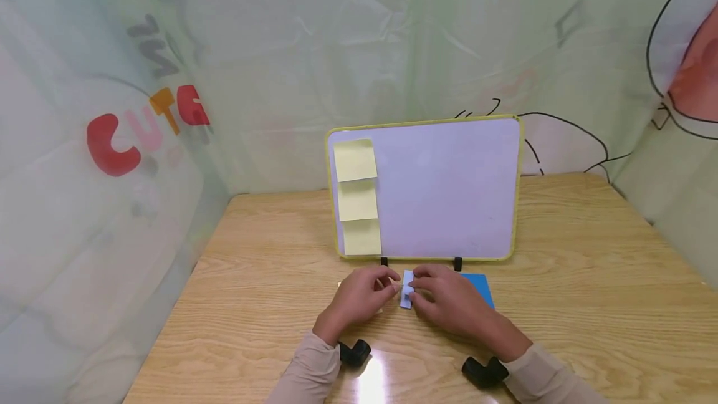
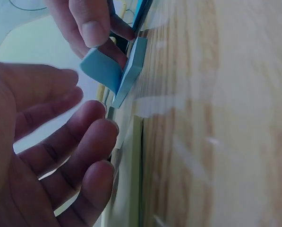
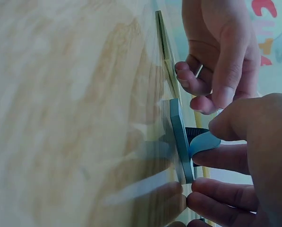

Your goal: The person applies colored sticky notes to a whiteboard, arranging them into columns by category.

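Note:
A narrow light-blue sticky note pad (image 1: 406,300) lies on the table between the hands. Its top sheet (image 3: 206,143) curls up from the pad, and the thumb and a finger of my right hand (image 1: 449,297) pinch it. The other right fingers reach down beside the pad's edge. Just left of the pad hovers my left hand (image 1: 359,295), fingers loosely bent and holding nothing. In the left wrist view, that left hand (image 2: 60,142) is apart from the lifted sheet. Beneath it lies a pale yellow pad (image 2: 131,175), mostly hidden in the head view.
A yellow-framed whiteboard (image 1: 443,192) on black feet stands behind the hands. Three yellow sticky notes (image 1: 357,198) run down its left side. A bright blue pad or sheet (image 1: 477,285) lies partly behind the right hand. Wood table (image 1: 252,304) surrounds everything.

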`<state>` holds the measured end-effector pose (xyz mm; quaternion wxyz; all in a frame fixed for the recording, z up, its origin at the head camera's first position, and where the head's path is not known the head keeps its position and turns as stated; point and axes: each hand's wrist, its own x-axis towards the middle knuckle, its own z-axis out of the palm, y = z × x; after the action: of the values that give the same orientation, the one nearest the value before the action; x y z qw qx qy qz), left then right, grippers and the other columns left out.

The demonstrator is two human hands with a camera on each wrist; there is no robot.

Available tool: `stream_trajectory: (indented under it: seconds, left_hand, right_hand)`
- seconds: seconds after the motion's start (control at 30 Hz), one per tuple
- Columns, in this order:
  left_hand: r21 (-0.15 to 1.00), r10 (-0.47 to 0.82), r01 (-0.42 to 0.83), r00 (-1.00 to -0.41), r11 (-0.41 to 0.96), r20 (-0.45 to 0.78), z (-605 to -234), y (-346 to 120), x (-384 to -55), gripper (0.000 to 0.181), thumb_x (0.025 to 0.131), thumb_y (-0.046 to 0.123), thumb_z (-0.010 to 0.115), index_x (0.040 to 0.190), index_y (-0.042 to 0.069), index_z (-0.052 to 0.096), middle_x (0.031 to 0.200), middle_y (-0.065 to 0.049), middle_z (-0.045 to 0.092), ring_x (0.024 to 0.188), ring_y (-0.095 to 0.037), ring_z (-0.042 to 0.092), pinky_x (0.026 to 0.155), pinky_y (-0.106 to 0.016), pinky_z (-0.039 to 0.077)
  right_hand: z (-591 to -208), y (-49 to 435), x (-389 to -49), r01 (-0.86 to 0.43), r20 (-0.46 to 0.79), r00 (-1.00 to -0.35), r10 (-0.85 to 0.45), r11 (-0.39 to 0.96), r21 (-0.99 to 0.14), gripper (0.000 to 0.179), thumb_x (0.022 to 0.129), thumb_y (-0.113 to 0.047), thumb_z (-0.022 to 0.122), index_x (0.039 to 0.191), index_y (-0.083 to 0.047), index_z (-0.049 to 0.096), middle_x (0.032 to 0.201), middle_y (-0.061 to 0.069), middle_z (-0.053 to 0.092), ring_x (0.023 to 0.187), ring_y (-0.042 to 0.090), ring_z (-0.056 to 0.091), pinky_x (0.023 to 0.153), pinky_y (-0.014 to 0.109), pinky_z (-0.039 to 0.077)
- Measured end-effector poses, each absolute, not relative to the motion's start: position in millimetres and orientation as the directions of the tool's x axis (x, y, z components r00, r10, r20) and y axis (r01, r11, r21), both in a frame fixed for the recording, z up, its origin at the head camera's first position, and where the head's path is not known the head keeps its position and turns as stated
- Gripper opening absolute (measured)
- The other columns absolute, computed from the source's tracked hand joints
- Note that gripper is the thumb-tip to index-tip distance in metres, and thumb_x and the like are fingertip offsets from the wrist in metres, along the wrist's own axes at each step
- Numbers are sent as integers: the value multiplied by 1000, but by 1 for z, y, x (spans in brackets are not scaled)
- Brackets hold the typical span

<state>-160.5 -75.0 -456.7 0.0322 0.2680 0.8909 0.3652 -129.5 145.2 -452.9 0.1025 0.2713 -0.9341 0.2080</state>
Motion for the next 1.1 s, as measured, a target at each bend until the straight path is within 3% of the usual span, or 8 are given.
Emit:
stream_trajectory:
  seconds: [0.17,0.5,0.8,1.1]
  left_hand:
    - [683,533,478,-833,552,152,-458,-74,-161,21,91,16,72,111,22,75,85,15,64,72,3,59,64,-19,47]
    - [626,506,533,-827,569,245,-461,-70,-160,10,96,23,69,101,25,77,90,14,65,74,2,56,64,-17,45]
    - [656,473,516,-841,551,264,-464,-67,-160,5,94,22,71,96,23,76,89,14,65,74,3,58,65,-17,46]
    - [714,472,481,-850,509,236,-466,-64,-161,10,95,28,71,100,22,77,89,14,67,76,2,60,70,-18,49]
  right_hand:
    - [-453,144,-131,-534,290,-843,-453,771,-347,22,94,-29,68,104,-14,79,121,7,66,115,25,60,91,47,51]
    - [-453,144,-130,-530,284,-847,-450,761,-373,24,99,-34,63,105,-17,79,122,5,66,115,25,60,91,47,52]
    - [-457,142,-135,-514,352,-855,-381,716,-472,11,93,-20,72,101,-15,79,113,0,69,101,19,66,80,40,56]
    - [-460,146,-141,-497,340,-868,-362,625,-603,6,91,-13,73,88,-18,73,109,0,69,90,12,66,75,34,56]
